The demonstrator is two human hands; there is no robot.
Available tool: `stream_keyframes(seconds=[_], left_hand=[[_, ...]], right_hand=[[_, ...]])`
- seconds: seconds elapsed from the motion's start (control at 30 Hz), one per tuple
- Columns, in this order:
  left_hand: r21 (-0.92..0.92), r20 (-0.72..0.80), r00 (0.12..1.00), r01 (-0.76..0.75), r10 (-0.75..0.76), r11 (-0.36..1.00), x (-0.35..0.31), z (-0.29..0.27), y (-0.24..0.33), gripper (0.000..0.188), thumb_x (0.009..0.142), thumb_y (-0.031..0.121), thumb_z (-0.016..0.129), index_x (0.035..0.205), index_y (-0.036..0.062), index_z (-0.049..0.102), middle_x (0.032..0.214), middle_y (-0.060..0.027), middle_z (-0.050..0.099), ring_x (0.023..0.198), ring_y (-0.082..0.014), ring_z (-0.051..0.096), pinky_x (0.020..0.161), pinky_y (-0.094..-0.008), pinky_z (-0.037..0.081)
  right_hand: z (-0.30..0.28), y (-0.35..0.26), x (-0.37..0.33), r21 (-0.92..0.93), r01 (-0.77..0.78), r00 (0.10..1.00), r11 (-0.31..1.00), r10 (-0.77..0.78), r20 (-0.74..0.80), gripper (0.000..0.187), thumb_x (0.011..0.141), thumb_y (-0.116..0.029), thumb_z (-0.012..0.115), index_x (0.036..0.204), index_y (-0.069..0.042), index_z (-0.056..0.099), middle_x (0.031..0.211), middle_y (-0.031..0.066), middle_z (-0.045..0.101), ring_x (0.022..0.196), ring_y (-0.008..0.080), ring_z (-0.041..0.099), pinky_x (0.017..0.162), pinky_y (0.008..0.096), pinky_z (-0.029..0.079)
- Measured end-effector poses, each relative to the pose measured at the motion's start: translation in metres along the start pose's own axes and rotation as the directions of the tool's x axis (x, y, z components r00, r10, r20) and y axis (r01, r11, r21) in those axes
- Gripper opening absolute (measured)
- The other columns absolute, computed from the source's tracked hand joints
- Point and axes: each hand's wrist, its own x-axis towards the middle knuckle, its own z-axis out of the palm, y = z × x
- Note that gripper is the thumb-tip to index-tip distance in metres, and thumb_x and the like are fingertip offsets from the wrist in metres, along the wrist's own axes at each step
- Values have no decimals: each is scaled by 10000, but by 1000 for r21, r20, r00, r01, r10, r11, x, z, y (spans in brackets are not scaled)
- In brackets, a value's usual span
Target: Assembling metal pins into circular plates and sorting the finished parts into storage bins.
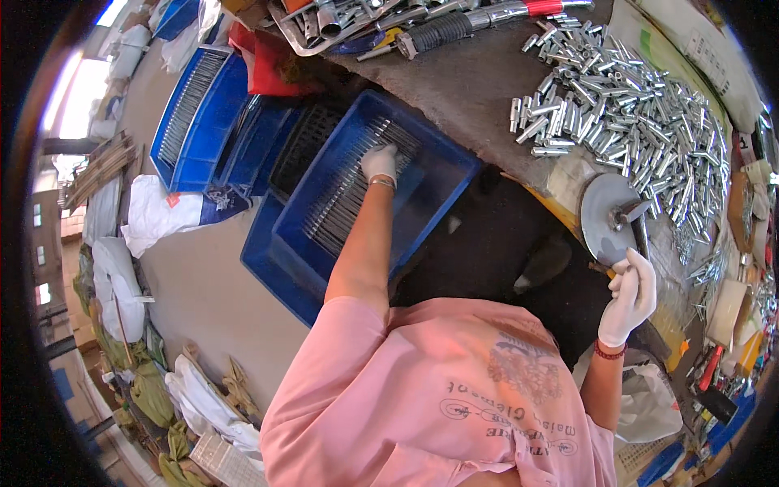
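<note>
My left hand (379,162), in a white glove, reaches into a blue plastic bin (454,166). Its fingers are curled over a row of thin metal rods (345,203) lying side by side, closed on a rod as far as I can see. My right hand (629,304), also gloved, is raised beside a round grey disc (600,223) with a metal clamp-like piece (629,213) at its centre. The right fingers are bent together by the lower end of a dark bar (643,242); what they hold, if anything, is hidden.
A large heap of short silvery tubes (633,122) covers the bench (479,89) beyond the disc. A metal tray of tools (324,24) and a wire-wrapped tool (442,34) lie at the back. Another blue bin of rods (191,114) stands left, near a red cloth (264,65).
</note>
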Motion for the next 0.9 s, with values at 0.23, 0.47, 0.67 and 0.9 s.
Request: stream_keyframes(seconds=[0.23, 0.47, 0.67, 0.9], left_hand=[[81, 2, 997, 78, -78, 994, -6, -23, 0, 233, 946, 101, 764, 1083, -87, 757, 859, -142, 780, 721, -222, 762, 627, -346, 576], [-110, -4, 990, 139, -140, 984, -2, -48, -31, 180, 973, 88, 738, 1061, -68, 720, 816, -112, 740, 634, -192, 699, 542, -314, 537], [-130, -2, 945, 325, -328, 937, -17, -34, 9, 244, 982, 149, 738, 1103, -63, 740, 803, -125, 747, 599, -183, 683, 519, -307, 517], [-491, 254, 901, 434, -353, 755, -9, -20, 32, 361, 1094, 182, 562, 1425, 40, 591, 869, -140, 714, 601, -155, 594, 478, -270, 435]], right_hand=[[1, 4, -1, 25, 1, 1000, 1000, 0, -4, 236, 1086, -31, 543, 1210, 15, 738, 928, 44, 678, 648, 51, 498, 583, 211, 381], [2, 6, 1, 50, 9, 1000, 999, -9, 5, 237, 1094, -51, 552, 1224, 12, 739, 940, 30, 682, 664, 39, 492, 586, 202, 373], [-1, 1, -1, -12, 15, 1000, 1000, -15, -19, 232, 1070, 4, 541, 1190, 15, 740, 920, 62, 682, 644, 71, 522, 583, 228, 397], [-3, 5, -2, -42, 25, 999, 999, -26, -32, 231, 1062, 13, 543, 1184, 18, 739, 920, 64, 684, 635, 72, 524, 578, 226, 392]])
